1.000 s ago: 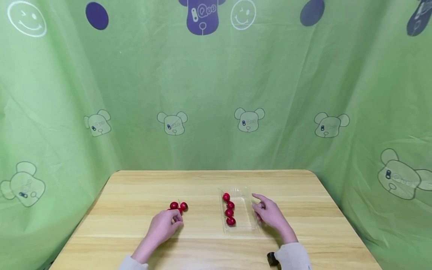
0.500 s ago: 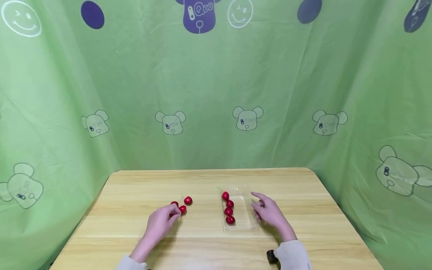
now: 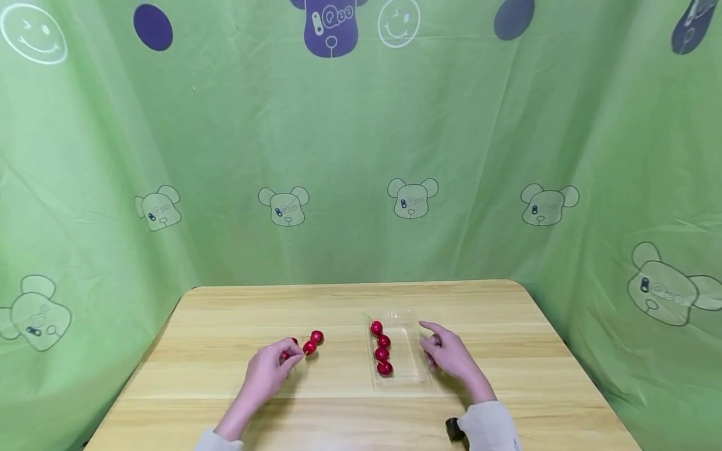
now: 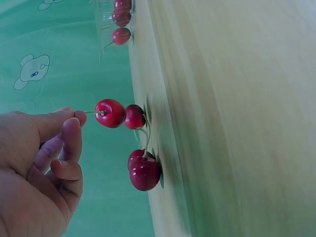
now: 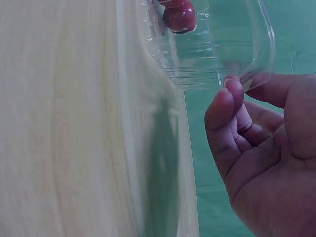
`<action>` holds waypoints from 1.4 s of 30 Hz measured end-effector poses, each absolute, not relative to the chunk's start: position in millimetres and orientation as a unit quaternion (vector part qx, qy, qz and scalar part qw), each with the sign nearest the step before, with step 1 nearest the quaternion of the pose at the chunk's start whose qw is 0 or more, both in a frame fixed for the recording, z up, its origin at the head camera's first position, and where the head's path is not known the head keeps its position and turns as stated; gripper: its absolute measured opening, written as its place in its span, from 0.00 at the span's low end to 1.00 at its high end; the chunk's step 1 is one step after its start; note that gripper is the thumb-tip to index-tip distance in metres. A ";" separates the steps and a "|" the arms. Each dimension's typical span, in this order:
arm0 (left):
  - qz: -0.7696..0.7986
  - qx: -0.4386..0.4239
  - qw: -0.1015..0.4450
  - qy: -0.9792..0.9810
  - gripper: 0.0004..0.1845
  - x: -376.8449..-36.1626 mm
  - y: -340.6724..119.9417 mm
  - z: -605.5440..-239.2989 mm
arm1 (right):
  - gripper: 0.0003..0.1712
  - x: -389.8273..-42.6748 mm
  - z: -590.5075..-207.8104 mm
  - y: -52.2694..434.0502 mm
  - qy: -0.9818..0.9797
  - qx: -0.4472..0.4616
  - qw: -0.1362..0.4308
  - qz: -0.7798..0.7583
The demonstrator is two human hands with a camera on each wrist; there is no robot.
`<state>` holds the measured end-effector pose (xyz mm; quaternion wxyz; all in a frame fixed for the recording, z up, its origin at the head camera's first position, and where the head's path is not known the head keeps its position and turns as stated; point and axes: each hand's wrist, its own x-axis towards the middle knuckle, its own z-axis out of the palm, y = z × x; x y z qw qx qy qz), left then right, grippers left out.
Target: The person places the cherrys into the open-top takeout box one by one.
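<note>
While my left hand (image 3: 265, 374) pinches the stem of one cherry (image 4: 110, 113) between thumb and forefinger, the fruit hangs just clear of the surface (image 3: 350, 401), close beside the other loose cherries (image 4: 143, 170) that lie on the wood to the left of the tray. The clear plastic tray (image 3: 402, 351) sits right of centre, and a row of four cherries (image 3: 381, 347) fills its left side from far to near.

My right hand (image 3: 448, 356) rests at the tray's right edge, fingers loosely bent with the fingertips (image 5: 232, 86) against the rim; from the wrist view I think they touch rather than grip it, though the clear plastic makes that hard to judge.

To do this lift well, I keep the pinch high on the stem and light, since a stem can tear free of a ripe fruit if I swing it. I judge the neighbouring cherry (image 4: 134, 117) near enough to snag, so a straight rise first looks wiser than a sideways drag. Bracing the tray with my right fingertips stops it from skating on the smooth wood.
</note>
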<state>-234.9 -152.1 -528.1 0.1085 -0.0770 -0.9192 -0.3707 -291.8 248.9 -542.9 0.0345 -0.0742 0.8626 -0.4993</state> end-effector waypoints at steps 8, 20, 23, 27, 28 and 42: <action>-0.429 -0.077 0.085 -0.896 0.03 -230.9 -151.5 -521.0 | 0.30 -291.5 -542.6 248.6 0.861 -0.075 0.033 -0.502; -0.510 -0.061 0.063 -0.856 0.03 -235.8 -152.0 -519.0 | 0.30 -291.0 -541.5 249.6 0.863 -0.073 0.034 -0.499; -0.526 -0.062 0.062 -0.846 0.03 -235.8 -151.5 -517.6 | 0.30 -291.2 -542.1 249.6 0.862 -0.074 0.033 -0.500; -0.536 -0.060 0.063 -0.840 0.03 -235.6 -150.7 -517.4 | 0.30 -291.6 -542.4 249.1 0.862 -0.076 0.034 -0.501; -0.537 -0.061 0.064 -0.839 0.03 -235.8 -150.6 -517.6 | 0.30 -291.8 -542.4 249.1 0.862 -0.076 0.035 -0.500; -0.533 -0.074 0.072 -0.840 0.04 -236.5 -147.8 -512.1 | 0.30 -290.0 -540.9 246.9 0.862 -0.073 0.037 -0.501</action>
